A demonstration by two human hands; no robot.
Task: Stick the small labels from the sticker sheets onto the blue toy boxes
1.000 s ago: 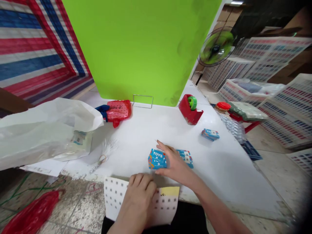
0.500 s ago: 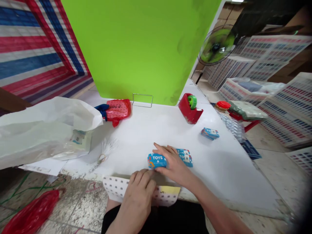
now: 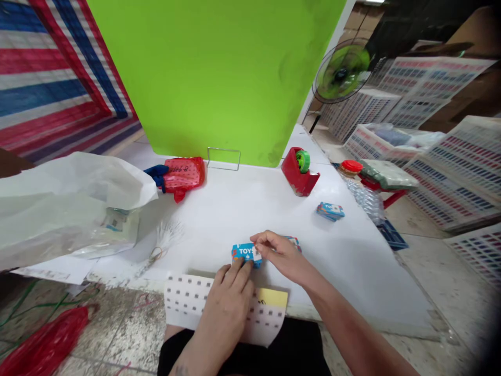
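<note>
A blue card (image 3: 241, 250) printed "TOYS" lies near the table's front edge. Flat across its lower edge rest the fingertips of my left hand (image 3: 230, 295), palm over a white sheet of small printed stickers (image 3: 187, 293) with a yellow strip. My right hand (image 3: 281, 255) pinches a small white sticker (image 3: 257, 254) at the card's right end; whether it is fully stuck down I cannot tell. Partly hidden behind that hand are more blue cards (image 3: 294, 241). Farther right sits a small stack of similar cards (image 3: 331, 210).
Behind the cards stand a red tape dispenser (image 3: 300, 175) and a green board (image 3: 219, 83). A red plastic packet (image 3: 183, 175), a bundle of thin white strands (image 3: 169, 235) and a large translucent bag (image 3: 78, 198) are leftward. White crates (image 3: 457, 172) stand beyond the table.
My left hand has moved its fingertips from the sticker sheet onto the card. The right fingers have closed into a pinch, with a white sticker now at the card's right end.
</note>
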